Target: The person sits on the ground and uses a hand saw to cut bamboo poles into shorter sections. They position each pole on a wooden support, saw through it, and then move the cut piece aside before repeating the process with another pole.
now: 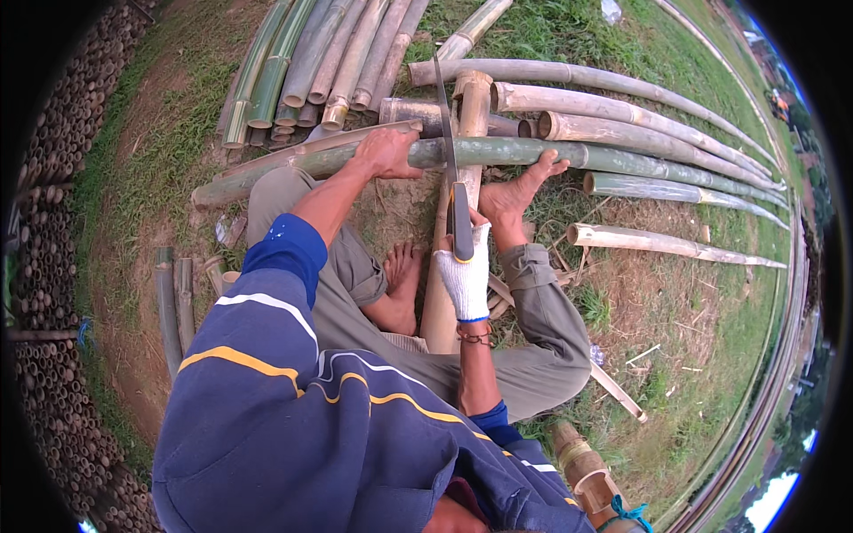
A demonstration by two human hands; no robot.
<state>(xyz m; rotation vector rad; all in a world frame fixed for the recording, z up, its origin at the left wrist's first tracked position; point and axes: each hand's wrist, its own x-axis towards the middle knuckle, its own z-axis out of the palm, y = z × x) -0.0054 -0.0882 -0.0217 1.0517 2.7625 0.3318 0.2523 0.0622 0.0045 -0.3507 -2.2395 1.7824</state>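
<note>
A long green bamboo pole point(498, 152) lies crosswise in front of me, resting on a thick pale bamboo length point(472, 115) that points away from me. My left hand point(388, 154), bare, grips the green pole left of the saw. My right hand point(466, 266), in a white knitted glove, is closed round the dark handle of a hand saw point(447, 133). The saw's blade stands across the pole, its tip pointing away from me; how deep it sits in the pole I cannot tell. My right foot point(520, 197) presses against the pole right of the blade.
Several cut bamboo poles point(324, 53) lie side by side at the far left. More long poles point(622, 111) stretch off to the right. Stacked bamboo ends point(53, 266) line the left edge. A bamboo piece with a blue-green tie point(591, 475) is near my right side.
</note>
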